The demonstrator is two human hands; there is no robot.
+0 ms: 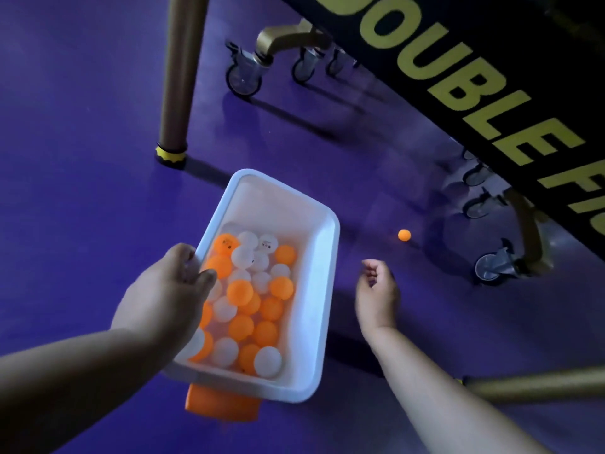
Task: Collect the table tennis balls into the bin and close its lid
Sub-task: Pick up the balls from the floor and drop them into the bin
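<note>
A white rectangular bin (322,290) is held above the purple floor, tilted, with several orange and white table tennis balls (252,303) inside. My left hand (167,296) grips the bin's left rim, thumb inside over the balls. An orange lid (222,404) shows under the bin's near end. One orange ball (404,235) lies on the floor to the right of the bin. My right hand (376,290) hovers right of the bin, short of that ball, fingers loosely curled and holding nothing.
A black table tennis table edge with yellow lettering (474,93) crosses the upper right. Gold table legs (178,77) and castor wheels (244,77) stand behind, another wheel (494,267) right of the loose ball. A gold bar (537,385) lies low at right.
</note>
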